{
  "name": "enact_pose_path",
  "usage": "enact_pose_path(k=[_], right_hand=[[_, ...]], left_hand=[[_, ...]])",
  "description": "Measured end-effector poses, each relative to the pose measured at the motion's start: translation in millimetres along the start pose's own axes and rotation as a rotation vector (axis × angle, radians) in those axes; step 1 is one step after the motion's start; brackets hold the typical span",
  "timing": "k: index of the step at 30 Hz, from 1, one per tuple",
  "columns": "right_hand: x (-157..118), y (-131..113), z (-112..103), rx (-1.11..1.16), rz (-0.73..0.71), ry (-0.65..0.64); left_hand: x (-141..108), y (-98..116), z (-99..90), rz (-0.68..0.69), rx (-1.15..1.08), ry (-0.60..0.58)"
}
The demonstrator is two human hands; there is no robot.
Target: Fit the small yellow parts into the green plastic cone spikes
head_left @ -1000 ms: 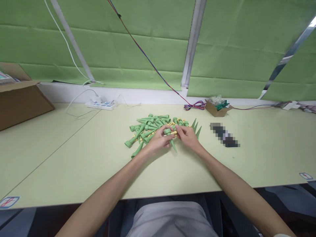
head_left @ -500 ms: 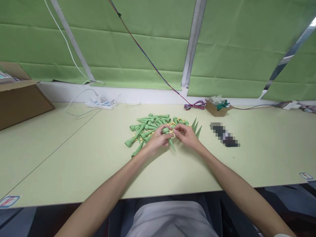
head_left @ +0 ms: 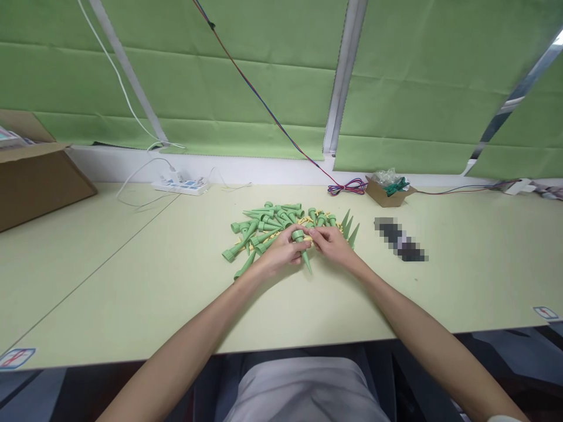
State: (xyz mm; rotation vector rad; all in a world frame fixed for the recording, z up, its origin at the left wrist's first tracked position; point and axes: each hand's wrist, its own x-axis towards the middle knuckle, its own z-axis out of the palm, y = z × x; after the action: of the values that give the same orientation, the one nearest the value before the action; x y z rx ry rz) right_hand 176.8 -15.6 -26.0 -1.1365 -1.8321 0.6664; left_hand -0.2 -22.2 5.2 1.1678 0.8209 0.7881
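Note:
My left hand (head_left: pixel 284 251) is wrapped round a green plastic spike (head_left: pixel 305 258), its wide capped end up and its tip pointing down toward the table. Against the spike's right side, my right hand (head_left: pixel 332 243) has its thumb and fingertips pinched together; whatever lies between them is too small to make out. Behind and left of my hands lies a pile of green spikes (head_left: pixel 241 241), with small yellow pieces (head_left: pixel 307 221) among them. Several more green spikes (head_left: pixel 347 223) lie just beyond my right hand.
An open cardboard box (head_left: pixel 39 181) stands at the left. Along the back are a white power strip (head_left: pixel 182 186), a coiled red-blue cable (head_left: pixel 347 187) and a small carton (head_left: pixel 387 196) with plastic bags. A pixelated dark object (head_left: pixel 400 239) lies at the right.
The held spike has become slightly more upright, its capped end shifted a little right and down. My right hand has moved slightly and stays close against my left.

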Motion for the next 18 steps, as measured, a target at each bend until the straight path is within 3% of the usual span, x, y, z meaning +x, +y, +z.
enact_pose_path(k=[6,11,18], right_hand=[[1.0,-0.6,-0.2,0.100,0.024,0.043],[0.6,3.2,-0.3,0.216,0.014,-0.025],[-1.1,3.8,0.6,0.038,-0.009,-0.003]], left_hand=[[5.2,-2.5,-5.9,0.024,-0.012,0.009],[7.3,-5.1,-8.1,0.031,-0.026,0.021],[4.1,-4.2,-3.1,0.013,-0.009,0.038]])
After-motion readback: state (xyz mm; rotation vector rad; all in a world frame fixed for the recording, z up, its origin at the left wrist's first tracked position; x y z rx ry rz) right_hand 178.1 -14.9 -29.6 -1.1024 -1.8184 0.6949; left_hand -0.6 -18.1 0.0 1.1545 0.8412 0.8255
